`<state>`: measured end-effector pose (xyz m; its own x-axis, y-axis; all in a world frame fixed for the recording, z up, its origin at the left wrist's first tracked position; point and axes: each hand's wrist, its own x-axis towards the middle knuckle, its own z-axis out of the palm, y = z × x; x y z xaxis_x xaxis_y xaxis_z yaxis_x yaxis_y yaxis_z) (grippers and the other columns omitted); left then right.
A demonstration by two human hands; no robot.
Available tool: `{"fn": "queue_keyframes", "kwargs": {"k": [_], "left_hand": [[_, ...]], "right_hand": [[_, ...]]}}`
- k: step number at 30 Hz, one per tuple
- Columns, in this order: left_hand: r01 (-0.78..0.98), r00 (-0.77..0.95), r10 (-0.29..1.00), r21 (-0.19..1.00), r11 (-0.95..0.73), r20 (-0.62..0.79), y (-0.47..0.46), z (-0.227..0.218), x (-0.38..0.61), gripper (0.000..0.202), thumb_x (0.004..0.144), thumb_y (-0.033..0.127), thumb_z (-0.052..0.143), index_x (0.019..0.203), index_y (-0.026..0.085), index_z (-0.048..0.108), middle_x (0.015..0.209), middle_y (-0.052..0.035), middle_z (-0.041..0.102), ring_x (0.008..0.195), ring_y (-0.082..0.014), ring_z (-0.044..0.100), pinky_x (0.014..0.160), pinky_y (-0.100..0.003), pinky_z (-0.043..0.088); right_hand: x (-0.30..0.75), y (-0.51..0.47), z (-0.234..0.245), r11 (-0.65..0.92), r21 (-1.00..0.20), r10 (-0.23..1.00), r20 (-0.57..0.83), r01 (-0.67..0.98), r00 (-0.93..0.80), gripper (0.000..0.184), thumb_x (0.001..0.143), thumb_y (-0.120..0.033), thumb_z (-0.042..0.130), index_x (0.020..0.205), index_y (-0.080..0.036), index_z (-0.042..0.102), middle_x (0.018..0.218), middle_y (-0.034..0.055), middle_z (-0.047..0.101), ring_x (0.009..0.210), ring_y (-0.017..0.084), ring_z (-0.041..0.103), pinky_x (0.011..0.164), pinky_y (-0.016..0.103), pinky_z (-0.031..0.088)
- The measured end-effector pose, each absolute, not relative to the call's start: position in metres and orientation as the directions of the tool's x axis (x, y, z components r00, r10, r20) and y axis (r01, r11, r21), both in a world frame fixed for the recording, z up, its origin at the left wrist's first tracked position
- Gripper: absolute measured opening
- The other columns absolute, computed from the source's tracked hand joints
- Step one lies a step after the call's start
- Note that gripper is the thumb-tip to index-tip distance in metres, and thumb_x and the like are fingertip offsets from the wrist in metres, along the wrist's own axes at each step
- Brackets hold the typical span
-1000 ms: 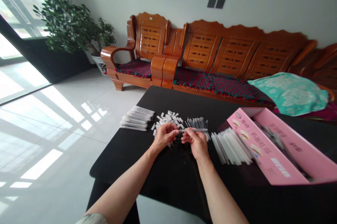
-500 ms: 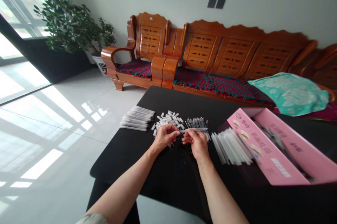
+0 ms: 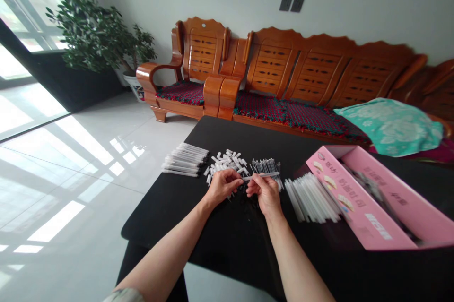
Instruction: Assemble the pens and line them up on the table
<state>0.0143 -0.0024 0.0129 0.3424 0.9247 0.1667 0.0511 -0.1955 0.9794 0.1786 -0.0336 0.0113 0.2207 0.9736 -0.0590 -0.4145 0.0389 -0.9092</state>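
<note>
Between my two hands lies a slim whitish pen (image 3: pixel 272 174), held nearly level above the table. My right hand (image 3: pixel 266 193) pinches its barrel with thumb and fingers. At the pen's left end, the thumb and forefinger of my left hand (image 3: pixel 222 187) are closed on it; the fingertips hide that end. Just behind my left hand is a heap of white pen caps (image 3: pixel 229 158). Thin pen refills (image 3: pixel 265 166) lie in a row behind my right hand. Small black pieces, too small to name, lie beneath the hands.
Capped-looking pens (image 3: pixel 186 158) lie stacked at the table's left. Clear, whitish pen barrels (image 3: pixel 310 198) are to the right, beside an open pink box (image 3: pixel 354 198) with dark contents. Behind the black table (image 3: pixel 159 217) stands a wooden sofa (image 3: pixel 273 65).
Both hands stay almost in place with the pen between them. The right hand's fingers have shifted slightly.
</note>
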Motion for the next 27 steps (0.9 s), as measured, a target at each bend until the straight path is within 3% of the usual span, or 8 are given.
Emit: {"fn": "queue_keyframes", "kwargs": {"k": [7, 11, 14, 16, 18, 22, 24, 27], "left_hand": [[0.064, 0.276, 0.929, 0.96, -0.273, 0.246, -0.002, 0.014, 0.013, 0.028, 0.08, 0.041, 0.069, 0.08, 0.013, 0.067, 0.053, 0.0013, 0.059, 0.045, -0.0097, 0.055, 0.044, -0.018, 0.04], [-0.001, -0.029, 0.966, 0.967, -0.256, 0.256, 0.007, 0.018, -0.004, 0.03, 0.085, 0.044, 0.062, 0.085, 0.014, 0.067, 0.058, 0.001, 0.061, 0.043, -0.0085, 0.052, 0.041, -0.018, 0.037], [0.081, -0.161, 0.95, 0.963, -0.257, 0.267, 0.013, 0.019, -0.015, 0.027, 0.084, 0.042, 0.063, 0.085, 0.016, 0.068, 0.06, 0.0014, 0.061, 0.046, -0.0091, 0.053, 0.043, -0.018, 0.038], [0.178, -0.156, 0.94, 0.944, -0.277, 0.304, 0.014, 0.018, -0.018, 0.023, 0.084, 0.039, 0.063, 0.086, 0.017, 0.069, 0.06, 0.0017, 0.062, 0.048, -0.0099, 0.055, 0.047, -0.019, 0.041], [0.293, -0.122, 0.921, 0.9, -0.323, 0.37, 0.014, 0.017, -0.017, 0.016, 0.083, 0.032, 0.063, 0.087, 0.018, 0.07, 0.067, 0.0007, 0.064, 0.053, -0.0101, 0.056, 0.053, -0.02, 0.044], [0.505, 0.007, 0.884, 0.761, -0.407, 0.468, 0.014, 0.01, -0.012, 0.013, 0.083, 0.019, 0.062, 0.091, 0.021, 0.072, 0.088, -0.0017, 0.066, 0.063, -0.0104, 0.057, 0.064, -0.023, 0.047], [0.58, 0.08, 0.865, 0.683, -0.444, 0.495, 0.016, 0.006, -0.01, 0.016, 0.082, 0.017, 0.063, 0.093, 0.022, 0.073, 0.094, -0.0034, 0.065, 0.076, -0.0146, 0.06, 0.073, -0.027, 0.049], [0.666, 0.199, 0.826, 0.545, -0.509, 0.528, 0.021, 0.002, -0.007, 0.019, 0.08, 0.018, 0.067, 0.097, 0.022, 0.074, 0.099, -0.0058, 0.065, 0.093, -0.0222, 0.059, 0.087, -0.036, 0.047]], "right_hand": [[0.182, -0.033, 0.012, 0.04, -0.905, 0.969, -0.069, -0.423, 0.239, 0.027, 0.072, -0.038, 0.078, 0.073, -0.014, 0.065, 0.057, 0.0026, 0.069, 0.04, 0.017, 0.064, 0.035, 0.024, 0.052], [0.188, -0.033, 0.016, 0.105, -0.881, 0.973, -0.004, -0.462, 0.229, 0.022, 0.075, -0.034, 0.075, 0.078, -0.016, 0.064, 0.068, 0.0052, 0.074, 0.059, 0.021, 0.072, 0.052, 0.03, 0.06], [0.192, -0.034, 0.019, 0.125, -0.886, 0.978, 0.035, -0.446, 0.205, 0.019, 0.076, -0.031, 0.074, 0.083, -0.016, 0.064, 0.075, 0.0058, 0.075, 0.068, 0.022, 0.074, 0.06, 0.031, 0.061], [0.194, -0.034, 0.02, 0.109, -0.902, 0.982, 0.033, -0.419, 0.185, 0.023, 0.077, -0.03, 0.074, 0.092, -0.015, 0.066, 0.074, 0.0054, 0.074, 0.068, 0.021, 0.073, 0.06, 0.03, 0.06], [0.195, -0.036, 0.022, 0.065, -0.914, 0.987, 0.001, -0.4, 0.158, 0.04, 0.077, -0.031, 0.075, 0.111, -0.014, 0.064, 0.07, 0.0038, 0.073, 0.061, 0.019, 0.071, 0.058, 0.03, 0.06], [0.193, -0.038, 0.028, 0.047, -0.923, 0.989, -0.012, -0.382, 0.15, 0.081, 0.076, -0.031, 0.075, 0.146, -0.02, 0.036, 0.062, -0.0031, 0.068, 0.046, 0.016, 0.063, 0.044, 0.027, 0.054], [0.192, -0.039, 0.03, 0.073, -0.925, 0.988, 0.015, -0.374, 0.156, 0.083, 0.078, -0.031, 0.072, 0.149, -0.022, 0.032, 0.059, -0.0049, 0.066, 0.042, 0.014, 0.059, 0.041, 0.025, 0.051], [0.192, -0.039, 0.03, 0.063, -0.925, 0.991, 0.014, -0.374, 0.132, 0.071, 0.078, -0.031, 0.071, 0.143, -0.019, 0.044, 0.058, -0.004, 0.065, 0.043, 0.013, 0.058, 0.041, 0.024, 0.05]]}}
